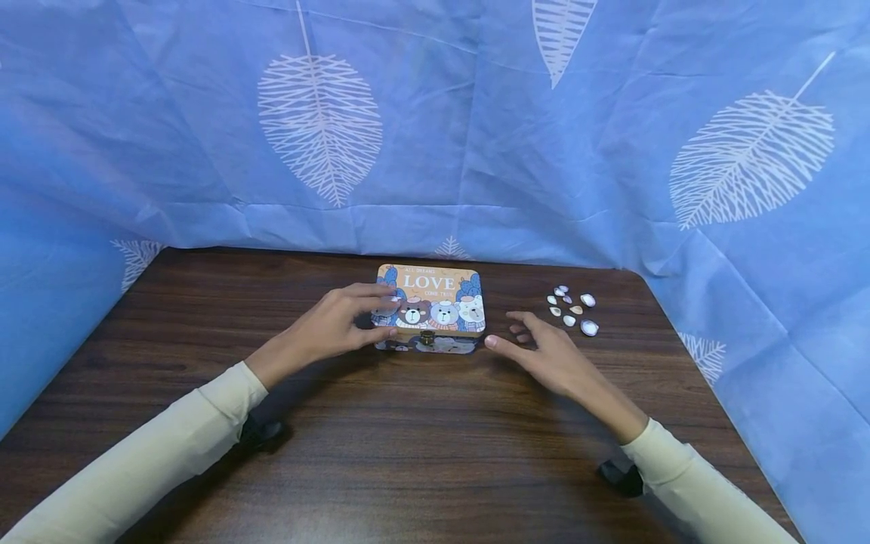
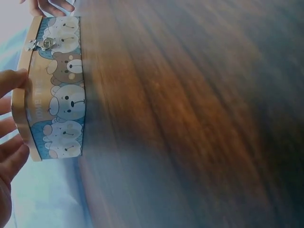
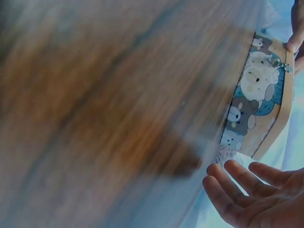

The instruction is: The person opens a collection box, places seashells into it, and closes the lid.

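A small lidded tin box (image 1: 435, 306) stands on the table, its lid printed with bears and the word LOVE. The lid is down, with a metal latch (image 1: 427, 338) at the front. My left hand (image 1: 336, 321) touches the box's left part, fingers extended over the lid and thumb at the front edge. In the left wrist view, fingertips (image 2: 16, 78) meet the lid's rim. Just beyond the box's right end is my right hand (image 1: 544, 351), fingers loosely bent and holding nothing. The right wrist view shows its fingers (image 3: 242, 187) spread, apart from the box.
Several small seashells (image 1: 569, 310) lie scattered to the right of the box, beyond my right hand. The dark wooden table (image 1: 435, 453) extends toward me. Blue cloth (image 1: 435, 151) with white leaf prints hangs behind the table and at its sides.
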`<action>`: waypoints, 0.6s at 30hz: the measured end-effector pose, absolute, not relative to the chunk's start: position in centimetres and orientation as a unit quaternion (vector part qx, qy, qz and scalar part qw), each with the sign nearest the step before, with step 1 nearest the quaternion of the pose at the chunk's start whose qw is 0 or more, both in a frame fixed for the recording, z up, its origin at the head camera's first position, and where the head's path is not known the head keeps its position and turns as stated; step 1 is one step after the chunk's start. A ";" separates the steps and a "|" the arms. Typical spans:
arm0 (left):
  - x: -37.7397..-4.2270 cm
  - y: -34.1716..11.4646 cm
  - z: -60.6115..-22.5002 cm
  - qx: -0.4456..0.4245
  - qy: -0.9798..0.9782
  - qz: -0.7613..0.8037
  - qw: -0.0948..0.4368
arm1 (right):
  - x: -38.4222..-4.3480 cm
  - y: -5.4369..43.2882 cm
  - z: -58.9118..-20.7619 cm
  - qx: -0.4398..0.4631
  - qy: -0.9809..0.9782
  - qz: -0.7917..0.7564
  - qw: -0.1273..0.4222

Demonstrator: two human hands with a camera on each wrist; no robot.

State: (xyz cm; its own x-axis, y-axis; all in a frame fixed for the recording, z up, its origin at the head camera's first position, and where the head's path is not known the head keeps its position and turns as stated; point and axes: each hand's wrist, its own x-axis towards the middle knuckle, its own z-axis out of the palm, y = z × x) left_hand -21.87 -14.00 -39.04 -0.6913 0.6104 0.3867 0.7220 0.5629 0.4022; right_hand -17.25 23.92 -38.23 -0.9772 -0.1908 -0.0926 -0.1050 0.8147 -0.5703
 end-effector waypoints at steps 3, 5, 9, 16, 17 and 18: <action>-21.9 -13.8 -38.9 -0.385 -0.877 -0.268 0.103 | -17.1 23.6 -38.2 -0.076 0.943 -0.312 0.089; -21.9 -13.8 -39.0 -0.386 -0.878 -0.266 0.103 | -17.1 23.3 -38.2 -0.075 0.938 -0.322 0.099; -22.0 -13.7 -38.9 -0.392 -0.875 -0.265 0.099 | -16.8 22.8 -38.1 -0.079 0.933 -0.336 0.106; -22.0 -13.5 -38.7 -0.405 -0.873 -0.253 0.099 | -16.2 22.0 -38.0 -0.099 0.932 -0.330 0.110; -22.0 -13.5 -38.7 -0.407 -0.872 -0.253 0.098 | -16.2 21.9 -38.0 -0.104 0.931 -0.331 0.112; -22.0 -13.4 -38.7 -0.408 -0.872 -0.251 0.098 | -16.1 21.7 -38.0 -0.107 0.929 -0.335 0.115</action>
State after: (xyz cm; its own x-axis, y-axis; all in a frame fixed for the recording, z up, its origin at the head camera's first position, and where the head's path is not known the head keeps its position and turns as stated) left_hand -21.99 -13.41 -38.67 -0.6478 0.6626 0.3758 0.7610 0.5408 0.3582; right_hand -16.12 21.74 -38.03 -0.9504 -0.2766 -0.1423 -0.1221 0.7525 -0.6471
